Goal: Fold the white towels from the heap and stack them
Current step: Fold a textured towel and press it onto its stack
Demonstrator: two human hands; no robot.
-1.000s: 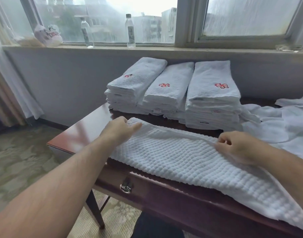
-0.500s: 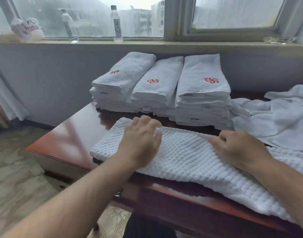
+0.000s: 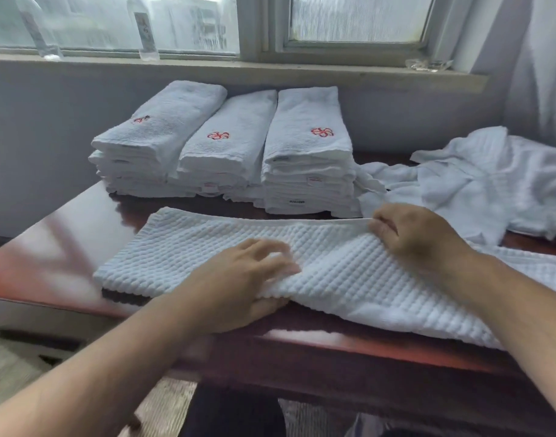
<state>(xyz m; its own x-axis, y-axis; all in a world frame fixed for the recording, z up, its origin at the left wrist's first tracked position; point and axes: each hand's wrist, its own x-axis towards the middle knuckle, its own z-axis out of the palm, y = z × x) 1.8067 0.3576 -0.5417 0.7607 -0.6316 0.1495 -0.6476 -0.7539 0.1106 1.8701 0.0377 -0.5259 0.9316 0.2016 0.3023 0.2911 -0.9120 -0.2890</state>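
White towel (image 3: pixel 349 266) runs off-frame right; left hand (image 3: pixel 235 288) blurred.

A white waffle-weave towel (image 3: pixel 207 257) lies stretched out as a long strip in the foreground, its middle lifted into a ridge. Behind it stand 3 stacks of folded towels (image 3: pixel 229 152) side by side, each topped with a red emblem. The unfolded heap (image 3: pixel 491 184) sprawls at right.

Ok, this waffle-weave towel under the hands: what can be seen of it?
The waffle towel is white, with a raised grid texture and a plain hem. It lies as a long band across the front of the reddish wooden table, its right end running out of frame. The left hand grips its near edge, lifted there; the right hand pinches the far edge.
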